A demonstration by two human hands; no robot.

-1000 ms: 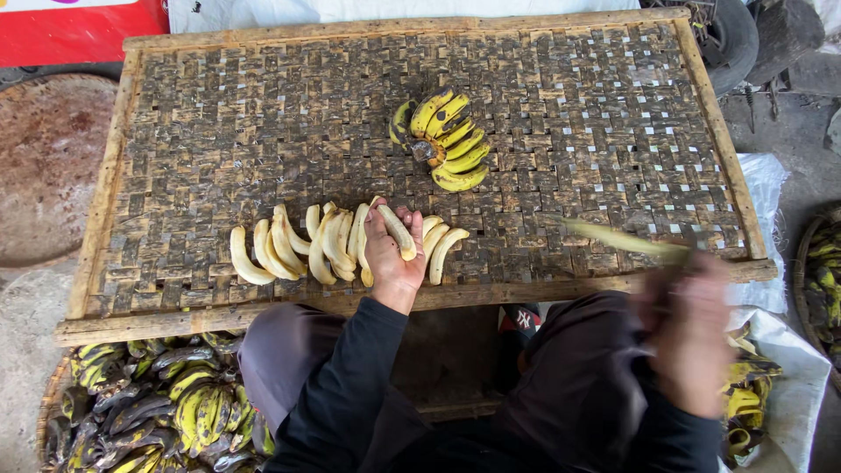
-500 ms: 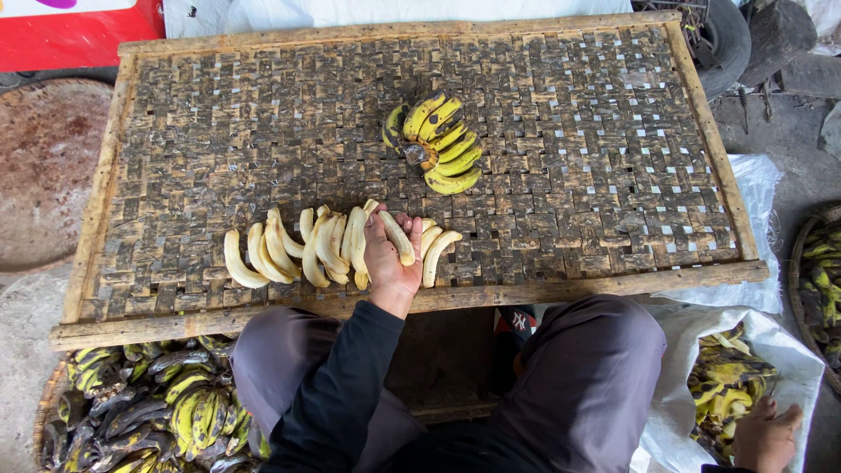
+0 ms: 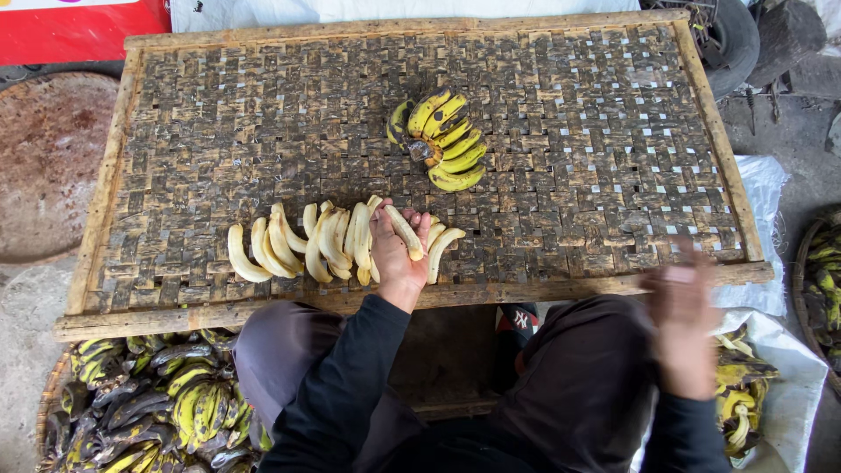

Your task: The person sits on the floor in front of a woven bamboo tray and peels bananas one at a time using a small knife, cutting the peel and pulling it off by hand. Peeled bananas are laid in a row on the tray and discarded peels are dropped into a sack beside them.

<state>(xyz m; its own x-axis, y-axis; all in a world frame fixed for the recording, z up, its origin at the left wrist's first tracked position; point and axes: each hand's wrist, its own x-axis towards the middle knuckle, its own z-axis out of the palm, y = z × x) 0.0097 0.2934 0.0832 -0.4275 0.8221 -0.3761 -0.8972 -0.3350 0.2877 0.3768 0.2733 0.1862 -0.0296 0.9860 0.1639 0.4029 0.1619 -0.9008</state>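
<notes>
A row of peeled bananas (image 3: 298, 247) lies along the near edge of the woven surface (image 3: 175, 131). The left hand (image 3: 399, 254) rests at the row's right end, its grip pinching one peeled banana (image 3: 405, 231). The right hand (image 3: 683, 320), blurred off the near right corner, has a grip I cannot tell.

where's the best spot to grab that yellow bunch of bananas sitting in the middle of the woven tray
Probably at the stem end of the banana bunch, where the fruits join on its left side. Come from above and the left: the bunch lies flat on the woven tray with tips fanning rightward and nothing crowding it.
</notes>
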